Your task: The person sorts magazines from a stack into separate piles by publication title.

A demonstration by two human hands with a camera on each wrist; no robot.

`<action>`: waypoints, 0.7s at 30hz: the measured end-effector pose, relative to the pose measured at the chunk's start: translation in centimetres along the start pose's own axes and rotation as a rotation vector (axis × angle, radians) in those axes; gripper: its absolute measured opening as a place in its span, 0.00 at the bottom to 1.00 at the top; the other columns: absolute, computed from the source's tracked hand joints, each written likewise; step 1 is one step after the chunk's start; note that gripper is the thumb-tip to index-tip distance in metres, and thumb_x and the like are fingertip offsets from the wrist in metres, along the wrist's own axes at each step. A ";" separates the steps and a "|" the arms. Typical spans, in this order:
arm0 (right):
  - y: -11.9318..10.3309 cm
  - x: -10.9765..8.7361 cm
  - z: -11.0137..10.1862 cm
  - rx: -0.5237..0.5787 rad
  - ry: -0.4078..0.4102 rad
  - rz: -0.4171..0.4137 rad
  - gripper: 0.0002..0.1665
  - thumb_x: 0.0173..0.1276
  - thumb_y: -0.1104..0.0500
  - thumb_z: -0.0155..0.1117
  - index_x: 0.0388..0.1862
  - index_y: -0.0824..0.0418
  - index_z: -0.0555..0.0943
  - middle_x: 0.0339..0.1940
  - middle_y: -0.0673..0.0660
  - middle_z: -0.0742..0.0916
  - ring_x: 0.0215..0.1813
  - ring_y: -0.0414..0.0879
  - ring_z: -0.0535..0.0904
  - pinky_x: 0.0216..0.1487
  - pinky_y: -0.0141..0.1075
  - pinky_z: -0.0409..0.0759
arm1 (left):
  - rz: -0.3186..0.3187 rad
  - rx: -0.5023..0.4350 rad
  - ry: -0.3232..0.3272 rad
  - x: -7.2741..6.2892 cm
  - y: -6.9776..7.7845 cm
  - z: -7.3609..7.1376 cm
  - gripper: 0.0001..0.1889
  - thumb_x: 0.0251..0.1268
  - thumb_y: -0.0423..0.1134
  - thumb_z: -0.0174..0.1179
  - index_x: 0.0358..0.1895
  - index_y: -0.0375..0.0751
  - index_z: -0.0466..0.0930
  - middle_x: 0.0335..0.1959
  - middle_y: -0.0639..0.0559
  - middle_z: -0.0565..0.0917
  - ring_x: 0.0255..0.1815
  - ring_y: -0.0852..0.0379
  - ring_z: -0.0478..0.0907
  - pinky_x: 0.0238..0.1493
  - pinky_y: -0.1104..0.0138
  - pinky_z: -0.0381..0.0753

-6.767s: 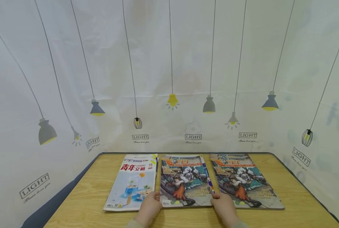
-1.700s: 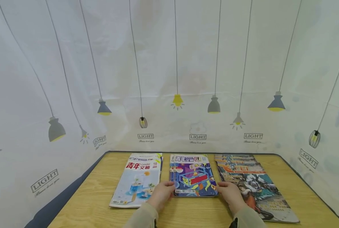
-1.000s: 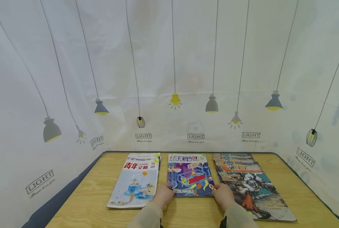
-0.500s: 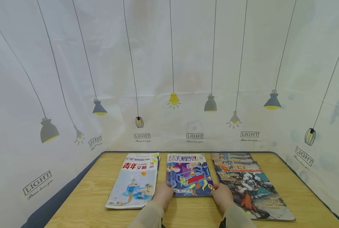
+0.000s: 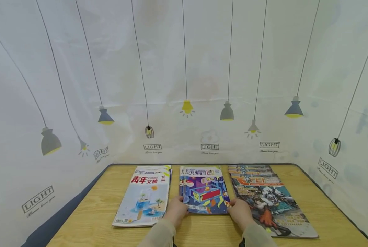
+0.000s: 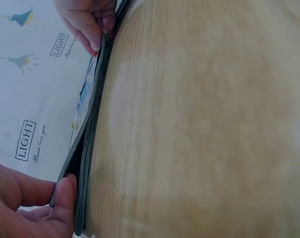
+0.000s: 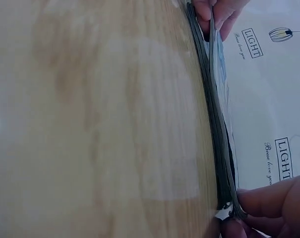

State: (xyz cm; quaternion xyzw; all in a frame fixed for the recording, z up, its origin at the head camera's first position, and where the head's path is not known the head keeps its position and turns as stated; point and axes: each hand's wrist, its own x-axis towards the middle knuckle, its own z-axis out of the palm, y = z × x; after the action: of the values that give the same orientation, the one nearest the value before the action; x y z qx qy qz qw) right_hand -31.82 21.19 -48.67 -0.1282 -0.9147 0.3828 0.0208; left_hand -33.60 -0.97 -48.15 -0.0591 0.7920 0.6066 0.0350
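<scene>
A purple magazine [image 5: 208, 192] with a colourful cover tops the middle pile on the wooden table. At its near left corner, my left hand [image 5: 176, 209] pinches the top magazine between thumb and fingers. My right hand [image 5: 240, 211] pinches the near right corner. In the left wrist view, the near edge of the magazine [image 6: 65, 163] bends up at the left hand [image 6: 28, 203], leaving a dark gap above the pile below. The right wrist view has the right hand [image 7: 278, 206] gripping the other corner of the magazine [image 7: 220, 106], also parted from those beneath.
On the left lies a pile topped by a white magazine [image 5: 150, 197] with a beach picture. A fanned pile of larger comic-style magazines [image 5: 272, 199] lies on the right. A white curtain [image 5: 249, 51] printed with lamps surrounds the wooden table [image 5: 91, 206].
Since the oldest frame, the comic-style magazine has gone from the middle onto the right pile, uncovering the purple one. Lately both hands stay at its corners, with little movement.
</scene>
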 end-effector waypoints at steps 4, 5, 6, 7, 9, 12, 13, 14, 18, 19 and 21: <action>0.0 -0.4 -0.2 -0.050 -0.040 -0.015 0.14 0.58 0.65 0.65 0.41 0.73 0.82 0.39 0.64 0.85 0.43 0.58 0.80 0.45 0.51 0.78 | -0.018 -0.042 -0.023 -0.4 -0.4 -0.4 0.30 0.51 0.16 0.50 0.63 0.17 0.62 0.56 0.29 0.72 0.44 0.48 0.75 0.36 0.66 0.81; -0.1 -0.6 -0.3 -0.049 -0.047 -0.017 0.14 0.59 0.64 0.65 0.41 0.73 0.82 0.38 0.64 0.85 0.43 0.58 0.80 0.44 0.51 0.78 | -0.021 -0.047 -0.025 -0.5 -0.6 -0.5 0.30 0.51 0.16 0.50 0.64 0.18 0.62 0.56 0.29 0.72 0.44 0.49 0.75 0.36 0.66 0.81; -0.1 -0.7 -0.3 -0.046 -0.053 -0.019 0.14 0.59 0.64 0.65 0.41 0.73 0.82 0.38 0.64 0.85 0.43 0.58 0.80 0.44 0.51 0.78 | -0.011 -0.051 -0.027 -0.6 -0.7 -0.7 0.30 0.51 0.16 0.50 0.63 0.17 0.62 0.55 0.29 0.72 0.43 0.48 0.75 0.36 0.66 0.81; -0.2 -0.9 -0.3 -0.037 -0.060 -0.016 0.15 0.58 0.64 0.65 0.42 0.74 0.82 0.39 0.64 0.85 0.44 0.59 0.80 0.45 0.51 0.78 | -0.005 -0.056 -0.026 -0.8 -0.9 -0.8 0.30 0.51 0.17 0.50 0.63 0.17 0.62 0.54 0.29 0.73 0.42 0.48 0.75 0.36 0.65 0.81; -0.3 -1.1 -0.3 -0.004 -0.073 0.005 0.19 0.58 0.64 0.65 0.46 0.75 0.80 0.41 0.65 0.84 0.46 0.60 0.79 0.46 0.52 0.78 | -0.011 -0.058 -0.022 -1.0 -1.1 -1.1 0.30 0.52 0.17 0.51 0.63 0.18 0.63 0.52 0.31 0.74 0.41 0.49 0.76 0.35 0.66 0.81; -0.5 -1.5 -0.3 0.073 -0.098 0.045 0.27 0.58 0.63 0.66 0.54 0.78 0.75 0.48 0.70 0.81 0.51 0.64 0.77 0.49 0.54 0.77 | -0.012 -0.067 -0.021 -1.4 -1.5 -1.5 0.29 0.52 0.18 0.51 0.62 0.18 0.63 0.47 0.34 0.76 0.38 0.50 0.76 0.34 0.65 0.82; -0.5 -1.6 -0.2 0.107 -0.104 0.061 0.29 0.58 0.63 0.66 0.56 0.78 0.72 0.51 0.72 0.80 0.52 0.65 0.76 0.50 0.54 0.76 | -0.023 -0.072 -0.022 -1.5 -1.6 -1.6 0.29 0.52 0.18 0.51 0.62 0.19 0.64 0.46 0.36 0.77 0.37 0.51 0.76 0.34 0.66 0.82; -0.5 -1.7 -0.2 0.142 -0.109 0.072 0.31 0.58 0.64 0.66 0.58 0.79 0.70 0.53 0.74 0.78 0.54 0.66 0.75 0.51 0.55 0.76 | -0.027 -0.078 -0.025 -1.6 -1.7 -1.7 0.28 0.52 0.18 0.52 0.62 0.19 0.64 0.44 0.37 0.77 0.37 0.52 0.76 0.33 0.66 0.82; -0.2 -1.9 -0.1 0.317 -0.124 0.111 0.34 0.57 0.67 0.64 0.60 0.80 0.65 0.55 0.76 0.74 0.52 0.64 0.74 0.49 0.53 0.76 | -0.034 -0.111 -0.043 -2.1 -2.1 -2.0 0.28 0.52 0.17 0.51 0.61 0.20 0.64 0.43 0.38 0.78 0.37 0.52 0.77 0.33 0.65 0.82; -0.1 -1.9 -0.1 0.367 -0.132 0.123 0.34 0.57 0.68 0.64 0.60 0.80 0.64 0.54 0.76 0.74 0.51 0.63 0.75 0.48 0.52 0.77 | -0.034 -0.117 -0.048 -2.2 -2.2 -2.0 0.28 0.52 0.17 0.51 0.61 0.19 0.63 0.43 0.37 0.78 0.37 0.52 0.77 0.33 0.65 0.82; 0.0 -2.0 -0.1 0.447 -0.153 0.148 0.33 0.58 0.69 0.62 0.60 0.81 0.64 0.52 0.75 0.74 0.47 0.60 0.76 0.46 0.49 0.78 | -0.037 -0.120 -0.051 -2.4 -2.3 -2.0 0.28 0.52 0.16 0.51 0.61 0.19 0.62 0.44 0.37 0.79 0.37 0.52 0.77 0.33 0.65 0.82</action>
State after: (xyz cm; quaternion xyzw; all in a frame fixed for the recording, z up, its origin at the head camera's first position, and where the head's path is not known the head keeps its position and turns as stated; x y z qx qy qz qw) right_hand -29.90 20.70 -48.48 -0.1578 -0.7943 0.5846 -0.0490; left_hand -30.84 -3.40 -49.54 -0.0601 0.7520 0.6535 0.0626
